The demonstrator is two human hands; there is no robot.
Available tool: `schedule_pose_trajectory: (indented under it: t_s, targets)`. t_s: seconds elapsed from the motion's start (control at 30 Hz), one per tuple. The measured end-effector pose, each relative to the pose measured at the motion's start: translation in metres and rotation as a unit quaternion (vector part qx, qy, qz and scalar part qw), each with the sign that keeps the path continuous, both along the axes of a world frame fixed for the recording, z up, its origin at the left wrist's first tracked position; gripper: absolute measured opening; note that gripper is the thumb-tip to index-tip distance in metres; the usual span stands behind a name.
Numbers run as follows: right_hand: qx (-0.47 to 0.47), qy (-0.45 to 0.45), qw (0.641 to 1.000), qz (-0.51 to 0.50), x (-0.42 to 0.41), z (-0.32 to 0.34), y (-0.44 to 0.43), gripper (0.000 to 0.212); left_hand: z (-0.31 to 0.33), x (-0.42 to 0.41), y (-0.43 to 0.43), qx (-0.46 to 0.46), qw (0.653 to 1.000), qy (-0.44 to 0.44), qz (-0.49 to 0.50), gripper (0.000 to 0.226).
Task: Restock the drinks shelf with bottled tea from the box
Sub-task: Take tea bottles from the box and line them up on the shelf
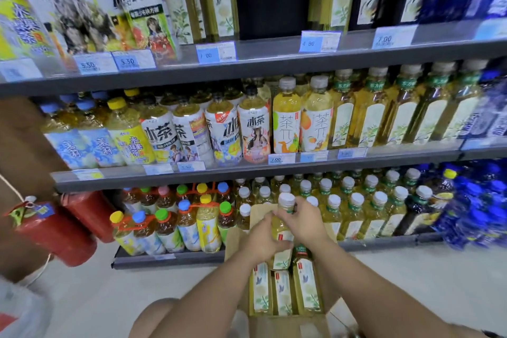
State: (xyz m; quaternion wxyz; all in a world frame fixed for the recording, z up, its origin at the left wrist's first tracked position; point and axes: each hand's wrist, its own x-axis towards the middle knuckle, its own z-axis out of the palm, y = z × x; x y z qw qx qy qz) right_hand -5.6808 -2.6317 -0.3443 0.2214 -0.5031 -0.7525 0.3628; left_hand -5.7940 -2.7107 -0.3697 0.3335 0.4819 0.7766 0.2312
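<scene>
A yellow tea bottle (285, 221) with a white cap stands lifted above an open cardboard box (288, 325) on the floor. My left hand (260, 241) grips its lower body. My right hand (304, 221) holds it near the neck. Several more tea bottles (282, 288) lie in the box. Just behind, the bottom shelf (384, 241) holds rows of matching white-capped tea bottles (354, 214).
Two red fire extinguishers (55, 230) stand at the left by the shelf end. Bundled colourful-capped bottles (170, 222) fill the bottom shelf's left part. Blue bottles (472, 208) crowd its right. The middle shelf (247, 170) and upper shelf (260, 63) carry more drinks. The pale floor (425, 282) spreads below.
</scene>
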Motion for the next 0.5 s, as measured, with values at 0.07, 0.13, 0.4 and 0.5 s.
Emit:
schedule_pose_trajectory:
  t_s: [0.07,0.13,0.4,0.5]
  targets:
    - [-0.039,0.031,0.998,0.039,0.003,-0.003,0.001,0.039,-0.007,-0.004,-0.002,0.025,0.999,0.022,0.035,0.081]
    - [-0.119,0.061,0.99,0.05,0.013,-0.011,-0.003,0.048,-0.018,-0.011,-0.007,0.039,0.996,-0.008,0.076,0.077]
    - [-0.186,-0.236,0.953,-0.025,0.01,-0.098,-0.001,0.03,-0.052,-0.056,0.004,0.032,0.99,-0.054,0.128,0.082]
    - [-0.212,-0.238,0.946,-0.051,-0.011,-0.122,0.004,0.034,-0.06,-0.062,0.01,0.027,0.989,-0.075,0.125,0.076]
